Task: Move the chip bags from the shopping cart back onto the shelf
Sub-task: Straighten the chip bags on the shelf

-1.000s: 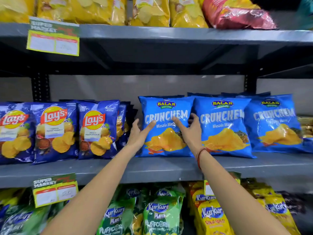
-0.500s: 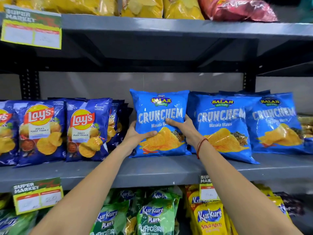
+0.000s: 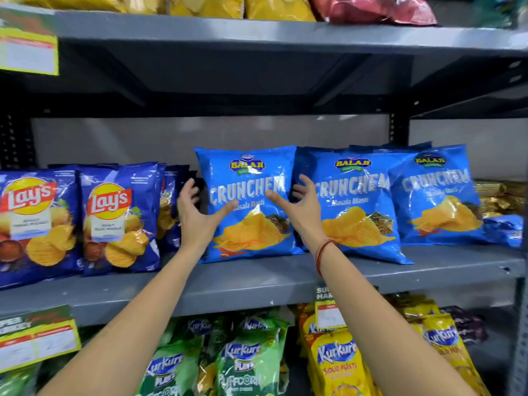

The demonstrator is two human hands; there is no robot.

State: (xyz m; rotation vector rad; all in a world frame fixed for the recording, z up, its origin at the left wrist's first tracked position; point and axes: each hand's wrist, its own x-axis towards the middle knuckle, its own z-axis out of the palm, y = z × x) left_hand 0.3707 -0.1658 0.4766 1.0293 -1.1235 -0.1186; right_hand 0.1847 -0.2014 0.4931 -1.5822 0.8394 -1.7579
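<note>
- Now both hands have let go: half a second back they were clamped on the sides of the Balaji Crunchem bag (image 3: 248,204); at this moment the left hand (image 3: 197,215) and right hand (image 3: 300,207) sit just off its front with the fingers (image 3: 190,190) spread and curled, pinching nothing.
- Between the two sets of fingers, the bag stands upright by itself on the middle shelf (image 3: 257,278), its base on the grey board.
- Beyond the right fingers, its edge touches or overlaps the next Crunchem bag (image 3: 354,207); beyond the left fingers a narrow gap separates it from the Lay's bags (image 3: 114,218).
- My judgement: this bag counts as shelved, since it stays up unaided and is faced forward like its neighbours.
- The shopping cart is out of view, so I cannot tell how many bags remain.
</note>
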